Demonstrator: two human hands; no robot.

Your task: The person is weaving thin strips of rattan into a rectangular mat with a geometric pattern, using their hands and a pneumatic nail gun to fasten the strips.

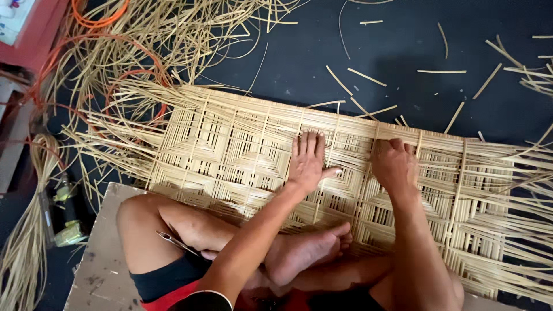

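At the far left of the frame, loose bundles of pale cane strips (pixel 23 253) and orange cane loops (pixel 103 17) trail over the dark floor (pixel 403 34). Across the centre lies the flat, pale-yellow woven cane mat (pixel 230 150), patterned in nested diamonds, with its unwoven strands fanning out at both ends. It looks light and springy, the strips stiff along their length yet likely to crack if creased; it is best held flat or by single strands. The left hand (pixel 307 161) rests open, palm down, fingers spread on the weave. Just right of it, the right hand (pixel 395 164) is curled, fingertips pinching at strands. The mat runs beneath both hands, over the crossed legs.
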